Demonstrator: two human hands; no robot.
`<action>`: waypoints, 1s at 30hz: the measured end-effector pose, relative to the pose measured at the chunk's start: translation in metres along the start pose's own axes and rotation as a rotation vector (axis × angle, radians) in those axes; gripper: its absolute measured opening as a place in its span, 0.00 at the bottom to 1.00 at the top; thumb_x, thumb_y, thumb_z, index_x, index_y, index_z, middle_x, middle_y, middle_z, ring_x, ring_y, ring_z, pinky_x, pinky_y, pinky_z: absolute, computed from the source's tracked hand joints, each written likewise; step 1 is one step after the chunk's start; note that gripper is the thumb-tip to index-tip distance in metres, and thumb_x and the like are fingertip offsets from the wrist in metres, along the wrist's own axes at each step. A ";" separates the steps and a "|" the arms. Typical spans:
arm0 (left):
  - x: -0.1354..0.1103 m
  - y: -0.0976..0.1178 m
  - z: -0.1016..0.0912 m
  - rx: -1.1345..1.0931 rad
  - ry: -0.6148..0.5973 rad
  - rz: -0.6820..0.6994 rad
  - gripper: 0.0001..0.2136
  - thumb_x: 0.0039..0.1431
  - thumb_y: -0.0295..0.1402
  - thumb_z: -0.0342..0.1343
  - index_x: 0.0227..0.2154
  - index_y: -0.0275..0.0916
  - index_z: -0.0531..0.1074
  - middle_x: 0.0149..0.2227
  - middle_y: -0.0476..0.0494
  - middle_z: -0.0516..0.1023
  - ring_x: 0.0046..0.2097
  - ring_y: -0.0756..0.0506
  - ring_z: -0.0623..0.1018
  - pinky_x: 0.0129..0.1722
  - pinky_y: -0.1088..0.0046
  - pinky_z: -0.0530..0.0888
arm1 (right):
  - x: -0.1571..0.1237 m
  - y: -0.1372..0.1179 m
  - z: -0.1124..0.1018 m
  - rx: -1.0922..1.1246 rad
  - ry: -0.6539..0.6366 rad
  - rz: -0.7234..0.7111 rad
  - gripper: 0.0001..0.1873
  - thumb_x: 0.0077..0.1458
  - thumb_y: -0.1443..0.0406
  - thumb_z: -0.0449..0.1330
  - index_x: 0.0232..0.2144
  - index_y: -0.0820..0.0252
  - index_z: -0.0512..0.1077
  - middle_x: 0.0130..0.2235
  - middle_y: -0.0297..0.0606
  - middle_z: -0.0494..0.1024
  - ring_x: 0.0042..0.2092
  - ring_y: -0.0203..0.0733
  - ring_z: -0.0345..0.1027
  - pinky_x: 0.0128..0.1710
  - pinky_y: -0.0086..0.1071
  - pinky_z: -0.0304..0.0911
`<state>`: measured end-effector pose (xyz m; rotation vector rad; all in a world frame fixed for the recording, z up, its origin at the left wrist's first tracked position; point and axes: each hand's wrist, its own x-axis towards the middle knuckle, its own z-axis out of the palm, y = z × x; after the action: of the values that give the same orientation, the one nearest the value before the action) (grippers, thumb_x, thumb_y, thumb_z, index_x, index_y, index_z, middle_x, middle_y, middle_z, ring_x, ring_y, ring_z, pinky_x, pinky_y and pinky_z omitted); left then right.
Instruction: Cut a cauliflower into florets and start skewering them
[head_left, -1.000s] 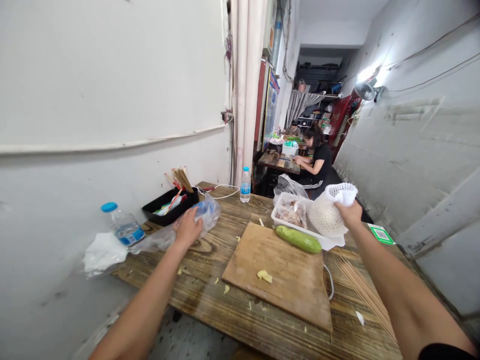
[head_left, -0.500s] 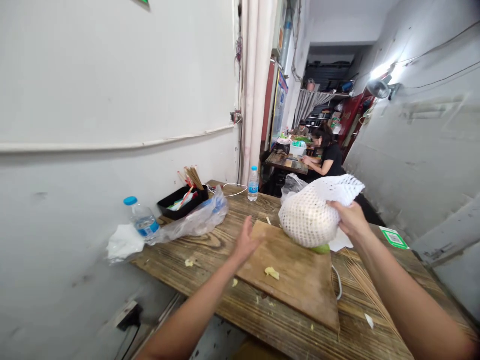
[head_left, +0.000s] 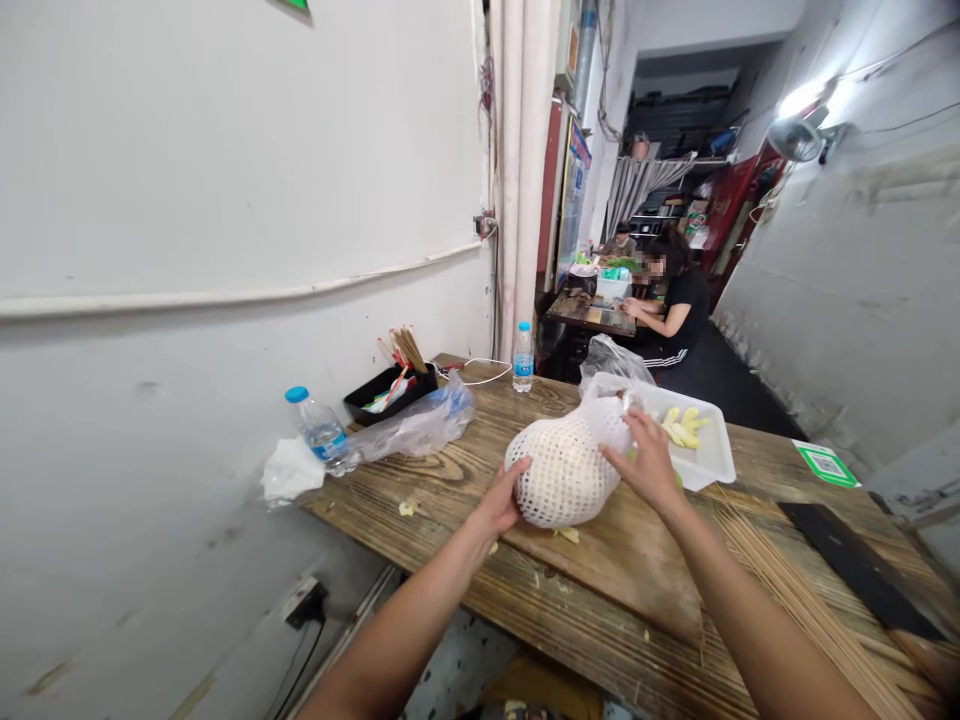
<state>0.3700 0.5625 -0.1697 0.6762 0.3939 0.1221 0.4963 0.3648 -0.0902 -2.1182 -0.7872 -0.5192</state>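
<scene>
Gripping a round bundle in white foam netting (head_left: 562,475), the fingers of the left hand (head_left: 501,502) hold its left side, those of the right hand (head_left: 651,465) its narrow end. Left of the left fingers, the brown wooden desk (head_left: 446,482) runs mostly bare to its edge. Below them, the bundle covers part of a tan wooden board (head_left: 630,565); beyond the right fingers, a white plastic tray (head_left: 720,460) is partly hidden.

Netted bundle (head_left: 562,478): one. Bottles (head_left: 523,362) (head_left: 322,432): two. Cutting board (head_left: 641,560): one. White tray (head_left: 716,455): one. Black caddy (head_left: 412,393): one.
</scene>
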 end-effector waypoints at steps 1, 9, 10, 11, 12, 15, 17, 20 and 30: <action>0.004 0.002 -0.001 0.056 0.029 0.000 0.26 0.47 0.37 0.64 0.50 0.40 0.66 0.48 0.37 0.76 0.49 0.40 0.75 0.50 0.60 0.71 | -0.002 0.002 -0.002 -0.026 -0.026 0.015 0.22 0.42 0.50 0.62 0.33 0.61 0.72 0.51 0.53 0.70 0.56 0.60 0.58 0.57 0.55 0.50; 0.026 0.019 0.006 0.414 0.237 -0.141 0.24 0.41 0.43 0.67 0.40 0.42 0.67 0.31 0.48 0.77 0.32 0.46 0.76 0.34 0.69 0.72 | -0.002 -0.027 -0.025 0.247 -0.157 0.265 0.21 0.55 0.48 0.51 0.21 0.56 0.62 0.20 0.29 0.64 0.24 0.36 0.59 0.24 0.29 0.57; 0.025 0.022 0.008 0.426 0.224 -0.152 0.23 0.42 0.44 0.66 0.39 0.43 0.67 0.30 0.50 0.76 0.30 0.48 0.75 0.33 0.71 0.71 | 0.004 -0.037 -0.024 0.331 -0.181 0.298 0.20 0.53 0.48 0.53 0.22 0.56 0.62 0.19 0.28 0.62 0.23 0.35 0.57 0.22 0.28 0.55; 0.023 0.024 0.011 0.433 0.200 -0.151 0.21 0.42 0.44 0.66 0.37 0.43 0.67 0.28 0.51 0.76 0.29 0.49 0.74 0.32 0.73 0.71 | 0.012 -0.048 -0.021 0.422 -0.212 0.332 0.19 0.52 0.48 0.55 0.22 0.56 0.62 0.19 0.27 0.62 0.22 0.34 0.56 0.20 0.27 0.53; 0.021 0.025 0.013 0.433 0.172 -0.141 0.20 0.42 0.43 0.67 0.36 0.42 0.67 0.28 0.52 0.75 0.28 0.50 0.74 0.31 0.75 0.70 | 0.020 -0.057 -0.017 0.502 -0.243 0.360 0.18 0.50 0.48 0.57 0.23 0.56 0.63 0.18 0.26 0.62 0.21 0.34 0.55 0.19 0.27 0.53; 0.017 0.025 0.018 0.397 0.118 -0.141 0.17 0.43 0.36 0.67 0.33 0.39 0.67 0.27 0.51 0.75 0.26 0.51 0.73 0.28 0.76 0.69 | 0.046 -0.078 -0.008 0.619 -0.270 0.400 0.18 0.49 0.48 0.57 0.25 0.56 0.65 0.18 0.26 0.62 0.19 0.33 0.56 0.17 0.26 0.54; 0.015 0.025 0.020 0.357 0.116 -0.170 0.16 0.42 0.33 0.68 0.32 0.37 0.68 0.26 0.49 0.75 0.25 0.51 0.73 0.27 0.76 0.69 | 0.059 -0.084 -0.008 0.652 -0.249 0.422 0.17 0.49 0.49 0.57 0.26 0.56 0.65 0.17 0.25 0.61 0.18 0.32 0.55 0.16 0.26 0.54; 0.016 0.034 0.023 0.313 0.139 -0.144 0.16 0.41 0.27 0.69 0.32 0.35 0.68 0.25 0.49 0.75 0.25 0.51 0.73 0.27 0.76 0.70 | 0.067 -0.085 -0.016 0.630 -0.250 0.414 0.16 0.49 0.51 0.57 0.25 0.57 0.67 0.15 0.24 0.60 0.15 0.31 0.54 0.13 0.25 0.50; 0.020 0.046 0.010 -0.069 0.105 0.060 0.17 0.52 0.17 0.53 0.44 0.38 0.66 0.25 0.54 0.73 0.20 0.59 0.67 0.19 0.87 0.61 | 0.083 -0.100 -0.018 0.550 -0.131 0.277 0.16 0.49 0.51 0.59 0.24 0.57 0.68 0.13 0.24 0.59 0.14 0.30 0.53 0.12 0.24 0.49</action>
<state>0.3926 0.5969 -0.1400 0.6155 0.4683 0.2279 0.4865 0.4287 0.0240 -1.7141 -0.6061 -0.0054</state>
